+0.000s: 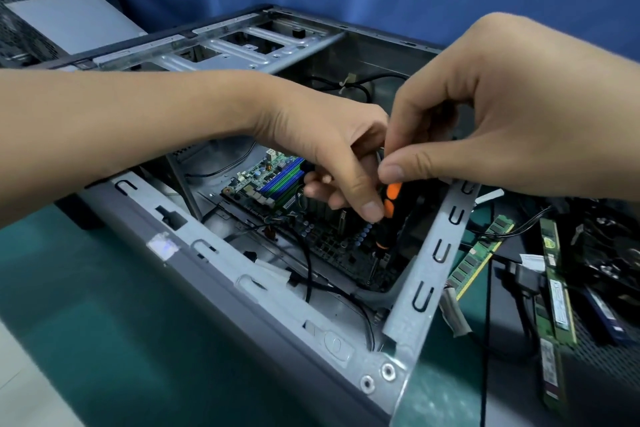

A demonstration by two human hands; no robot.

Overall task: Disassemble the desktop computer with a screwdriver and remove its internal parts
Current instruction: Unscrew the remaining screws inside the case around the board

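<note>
Head view, left to right: second case sits far left at the back, apart from the job; green counter bare in front of it; desktop computer lies on its side mid-frame, side panel already off, drive cage at the top looks emptied; motherboard not out yet, blue and green RAM slots at its left end, loose black cables draped across its near edge; left hand reaches in over the board, fingers curled shut around the upper handle of the screwdriver; right hand pinches the top of the same handle between thumb and fingertips, closed on it; shaft runs down to a point near the board's lower right corner, tip hard to see; looks like a board mounting screw being worked, so judged roughly mid-task: cover, drives and some memory out, board and wiring left; right of the case, removed RAM sticks and more cables lie in a pile on the counter; obstacles: case frame rail sits tight beside the screwdriver, cables could snag the board on lift-out.
</note>
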